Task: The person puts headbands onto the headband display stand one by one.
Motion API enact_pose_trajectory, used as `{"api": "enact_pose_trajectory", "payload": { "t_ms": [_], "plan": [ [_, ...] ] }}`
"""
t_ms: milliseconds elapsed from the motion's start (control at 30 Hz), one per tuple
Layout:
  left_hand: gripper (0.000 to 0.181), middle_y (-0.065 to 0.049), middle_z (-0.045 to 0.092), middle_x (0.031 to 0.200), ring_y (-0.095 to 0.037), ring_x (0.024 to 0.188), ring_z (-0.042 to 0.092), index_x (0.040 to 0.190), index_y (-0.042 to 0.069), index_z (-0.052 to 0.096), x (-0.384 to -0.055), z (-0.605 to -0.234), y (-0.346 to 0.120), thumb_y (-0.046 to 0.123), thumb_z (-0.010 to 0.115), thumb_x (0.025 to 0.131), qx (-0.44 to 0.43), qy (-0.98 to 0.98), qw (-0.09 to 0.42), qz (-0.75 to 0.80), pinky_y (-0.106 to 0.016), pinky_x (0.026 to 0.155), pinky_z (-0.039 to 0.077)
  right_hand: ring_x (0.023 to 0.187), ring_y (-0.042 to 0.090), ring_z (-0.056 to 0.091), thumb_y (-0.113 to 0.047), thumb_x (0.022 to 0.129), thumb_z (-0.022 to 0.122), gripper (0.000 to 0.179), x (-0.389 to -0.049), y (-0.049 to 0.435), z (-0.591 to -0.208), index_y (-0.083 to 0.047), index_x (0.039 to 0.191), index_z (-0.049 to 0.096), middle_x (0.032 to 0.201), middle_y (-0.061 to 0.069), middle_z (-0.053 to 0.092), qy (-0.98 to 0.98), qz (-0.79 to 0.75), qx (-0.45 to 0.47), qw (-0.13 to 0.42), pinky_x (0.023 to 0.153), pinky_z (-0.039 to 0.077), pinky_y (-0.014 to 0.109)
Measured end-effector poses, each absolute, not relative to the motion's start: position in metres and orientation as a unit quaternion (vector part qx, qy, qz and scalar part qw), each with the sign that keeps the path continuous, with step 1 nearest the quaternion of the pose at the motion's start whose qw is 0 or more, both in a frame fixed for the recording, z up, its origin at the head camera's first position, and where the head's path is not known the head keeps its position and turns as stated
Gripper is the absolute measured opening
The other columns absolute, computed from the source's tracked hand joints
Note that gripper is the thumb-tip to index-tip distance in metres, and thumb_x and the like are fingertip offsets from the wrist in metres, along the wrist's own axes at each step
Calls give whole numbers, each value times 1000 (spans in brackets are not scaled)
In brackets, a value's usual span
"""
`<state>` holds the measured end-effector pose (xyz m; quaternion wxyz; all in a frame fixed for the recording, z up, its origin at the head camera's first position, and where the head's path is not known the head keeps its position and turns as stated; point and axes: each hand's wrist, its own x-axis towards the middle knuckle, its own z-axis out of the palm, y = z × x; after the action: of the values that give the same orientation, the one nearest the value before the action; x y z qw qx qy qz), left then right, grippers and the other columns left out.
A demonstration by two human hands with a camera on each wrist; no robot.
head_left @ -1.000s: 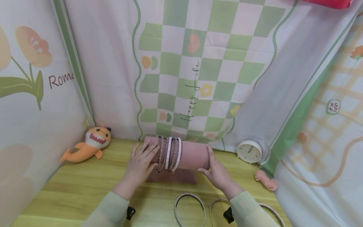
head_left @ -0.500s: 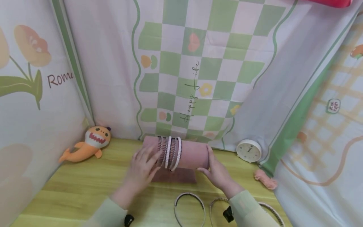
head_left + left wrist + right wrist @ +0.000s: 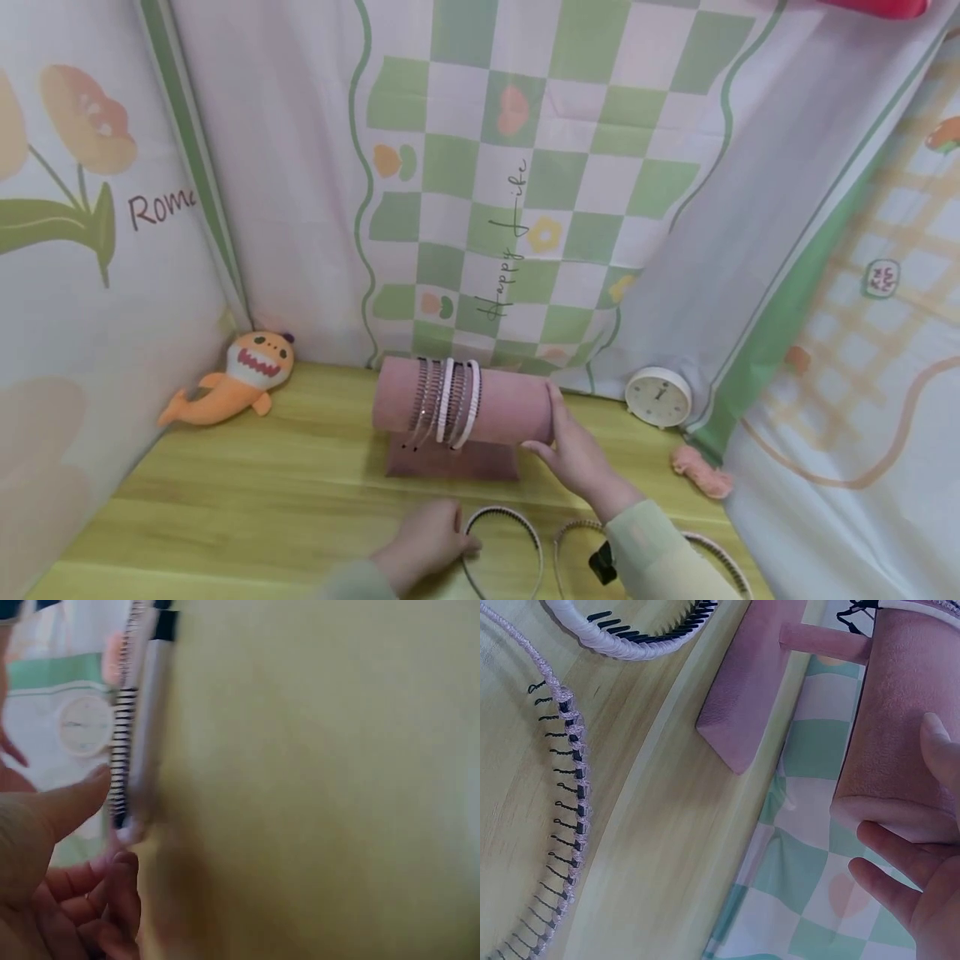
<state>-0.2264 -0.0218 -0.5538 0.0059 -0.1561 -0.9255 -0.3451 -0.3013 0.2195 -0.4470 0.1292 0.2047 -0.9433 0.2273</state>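
Note:
A pink cylindrical headband stand (image 3: 510, 408) stands on the table, several toothed headbands (image 3: 446, 404) around its left half. My right hand (image 3: 573, 458) holds the stand's right end, the thumb on the front surface. In the right wrist view, other fingers (image 3: 889, 889) spread beside the end face. My left hand (image 3: 427, 542) is low in front of the stand, at the left side of a white headband (image 3: 540, 554) lying on the table. In the blurred left wrist view, that headband (image 3: 122, 761) lies between my straight thumb and loosely bent fingers, with a gap between their tips.
Another headband (image 3: 573, 527) and a braided one (image 3: 720, 558) lie at the right front, partly under my right sleeve. An orange shark plush (image 3: 232, 379) sits at the back left. A round white clock (image 3: 658, 397) and a pink soft item (image 3: 701, 472) stand right of the stand.
My left hand has left the headbands on the stand and come down toward me, to the white headband on the table. My right hand stays at the stand's end.

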Motion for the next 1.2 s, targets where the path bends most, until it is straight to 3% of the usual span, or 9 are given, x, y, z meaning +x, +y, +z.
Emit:
{"api": "enact_pose_trajectory", "payload": {
  "t_ms": [200, 433, 667, 767, 867, 1033, 1133, 1200],
  "plan": [
    [33, 7, 47, 58, -13, 52, 44, 63, 17, 51, -229, -555, -17, 25, 77, 80, -103, -934, -11, -343, -33, 50, 40, 121, 46, 51, -34, 89, 75, 108, -299, 219, -444, -18, 159, -5, 152, 29, 32, -945, 227, 201, 122, 101, 42, 54],
    [19, 5, 53, 62, -11, 53, 48, 72, 12, 58, -223, -535, -65, 8, 69, 87, -142, -894, -6, -426, -29, 46, 44, 125, 46, 48, -32, 87, 77, 109, -300, 216, -445, -17, 159, -5, 153, 29, 30, -943, 234, 201, 124, 103, 40, 55],
    [18, 10, 54, 64, -8, 55, 47, 74, 17, 61, -225, -500, -136, 9, 73, 85, -99, -934, 105, -326, -28, 50, 42, 125, 47, 48, -31, 88, 76, 108, -302, 217, -448, -16, 159, -3, 153, 29, 29, -939, 241, 207, 129, 103, 40, 55],
    [13, 7, 56, 66, -11, 55, 48, 79, 14, 63, -230, -479, -159, 10, 70, 89, -47, -939, 117, -319, -30, 50, 43, 123, 46, 49, -31, 88, 76, 108, -301, 218, -448, -17, 159, -4, 153, 29, 30, -940, 239, 205, 128, 102, 41, 55],
    [7, 1, 61, 72, -14, 58, 52, 90, 10, 67, -240, -458, -175, 13, 65, 95, -4, -940, 116, -322, -31, 50, 43, 123, 46, 50, -32, 88, 76, 108, -301, 219, -448, -18, 159, -4, 153, 29, 30, -940, 239, 205, 128, 101, 42, 55],
    [24, -8, 68, 96, -18, 71, 60, 117, 5, 66, -272, -428, -181, 19, 54, 102, 33, -942, 84, -322, -35, 57, 49, 122, 46, 51, -33, 88, 75, 109, -300, 219, -446, -20, 159, -6, 153, 28, 29, -942, 239, 203, 121, 101, 42, 55],
    [25, -9, 68, 99, -21, 76, 61, 118, 5, 65, -297, -416, -177, 20, 51, 103, 25, -945, 80, -316, -39, 63, 51, 122, 46, 51, -33, 89, 75, 109, -300, 218, -446, -20, 159, -7, 153, 28, 29, -944, 237, 199, 114, 101, 43, 54],
    [22, -8, 67, 94, -23, 77, 61, 109, 7, 67, -314, -410, -173, 20, 51, 103, 10, -946, 88, -311, -41, 65, 51, 122, 45, 51, -34, 89, 75, 109, -300, 217, -445, -22, 159, -8, 154, 27, 29, -946, 235, 194, 110, 101, 43, 54]
  ]
}}
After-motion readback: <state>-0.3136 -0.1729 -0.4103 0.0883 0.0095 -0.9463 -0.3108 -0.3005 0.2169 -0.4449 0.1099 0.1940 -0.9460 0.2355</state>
